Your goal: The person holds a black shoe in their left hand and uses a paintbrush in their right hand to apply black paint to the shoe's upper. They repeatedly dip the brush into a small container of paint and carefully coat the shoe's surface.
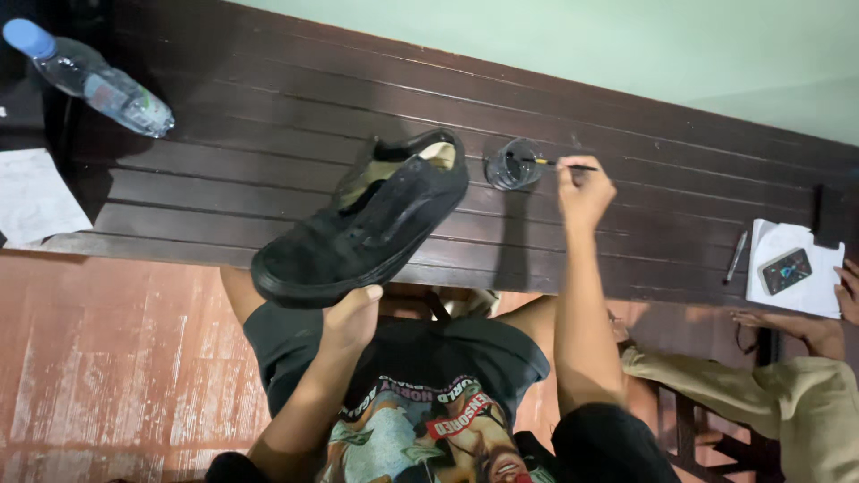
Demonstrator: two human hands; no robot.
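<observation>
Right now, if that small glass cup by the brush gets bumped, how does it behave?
The clear glass cup looks light and small, so it would likely slide or tip on the slatted table. The brush dipping in adds leverage. Probably fragile.

A dark brown table (268, 116) of long wooden slats carries a clear plastic water bottle (89, 79) with a blue cap, lying on its side near one end beside a white sheet of paper (34, 197). A small clear glass (512, 166) stands near the middle. At the other end lie a pen (736, 256) and white papers (792, 286) bearing a phone (786, 271).
</observation>
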